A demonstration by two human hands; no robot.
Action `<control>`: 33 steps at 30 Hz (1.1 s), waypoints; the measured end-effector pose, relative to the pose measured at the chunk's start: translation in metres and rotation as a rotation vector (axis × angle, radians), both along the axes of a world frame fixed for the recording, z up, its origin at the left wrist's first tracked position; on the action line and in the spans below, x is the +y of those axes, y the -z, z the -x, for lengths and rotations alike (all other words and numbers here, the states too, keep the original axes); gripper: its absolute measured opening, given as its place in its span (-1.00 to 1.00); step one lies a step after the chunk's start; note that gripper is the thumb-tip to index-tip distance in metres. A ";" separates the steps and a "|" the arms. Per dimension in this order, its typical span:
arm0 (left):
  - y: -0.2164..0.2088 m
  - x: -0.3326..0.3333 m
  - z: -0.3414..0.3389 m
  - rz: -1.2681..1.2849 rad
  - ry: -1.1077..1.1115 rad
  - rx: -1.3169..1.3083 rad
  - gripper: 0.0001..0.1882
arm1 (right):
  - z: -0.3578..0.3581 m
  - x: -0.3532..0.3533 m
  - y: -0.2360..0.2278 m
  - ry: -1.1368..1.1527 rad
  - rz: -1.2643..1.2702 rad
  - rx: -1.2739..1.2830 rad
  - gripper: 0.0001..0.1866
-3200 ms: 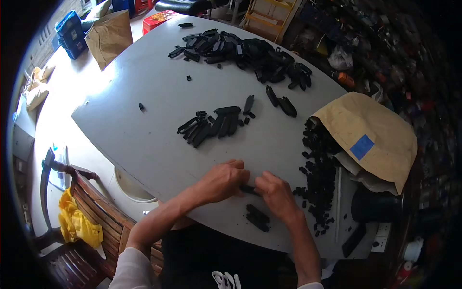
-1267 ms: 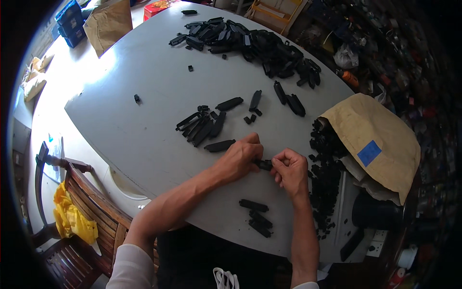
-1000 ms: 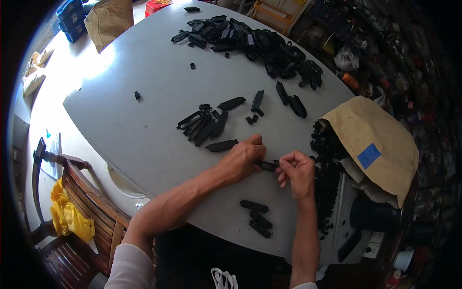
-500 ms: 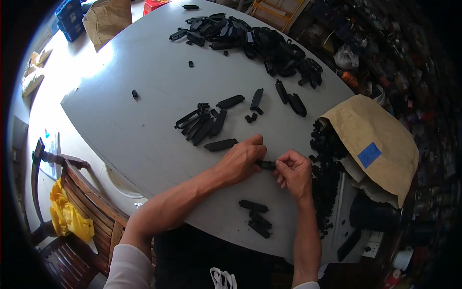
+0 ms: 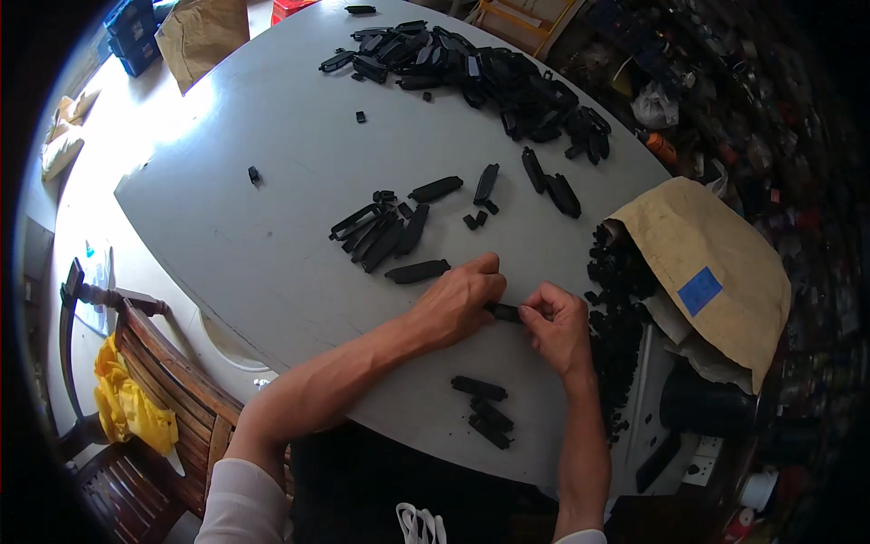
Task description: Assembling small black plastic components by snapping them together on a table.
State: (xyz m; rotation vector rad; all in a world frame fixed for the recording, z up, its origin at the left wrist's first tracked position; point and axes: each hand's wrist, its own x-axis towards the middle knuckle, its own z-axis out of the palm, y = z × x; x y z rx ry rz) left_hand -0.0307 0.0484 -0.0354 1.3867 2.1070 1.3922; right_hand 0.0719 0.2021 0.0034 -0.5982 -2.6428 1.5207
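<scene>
Between my two hands is a black elongated plastic part [image 5: 505, 312], mostly covered by fingers. My left hand [image 5: 460, 297] is closed around its left end. At its right end, the thumb and fingers of my right hand [image 5: 556, 326] pinch it. Just beyond my left hand lies a similar black part [image 5: 417, 271], with a cluster of such parts [image 5: 379, 238] behind it. Closer to me, several more black parts [image 5: 489, 410] rest near the table edge. Small black pieces [image 5: 475, 220] sit beyond my hands.
A large heap of black parts [image 5: 489, 72] covers the far side of the grey table [image 5: 272, 245]. To the right, a brown paper bag [image 5: 716, 254] lies on its side with small black pieces [image 5: 614, 344] spilling out. A wooden chair [image 5: 172, 390] with a yellow bag [image 5: 131, 399] stands left.
The view has shifted very slightly. Both hands keep their hold on the black part, and the things on the table lie as before.
</scene>
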 end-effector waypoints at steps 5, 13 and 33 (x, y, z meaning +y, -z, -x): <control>-0.001 0.002 -0.003 -0.002 -0.001 0.000 -0.75 | -0.001 -0.002 -0.008 -0.025 -0.326 -0.049 -0.92; 0.000 0.000 -0.004 -0.013 0.018 0.019 -0.75 | 0.006 -0.004 -0.024 -0.272 -0.716 -0.074 -0.93; -0.008 0.001 -0.006 0.081 0.053 -0.030 -0.72 | -0.046 0.030 -0.009 0.000 -0.407 0.252 -0.99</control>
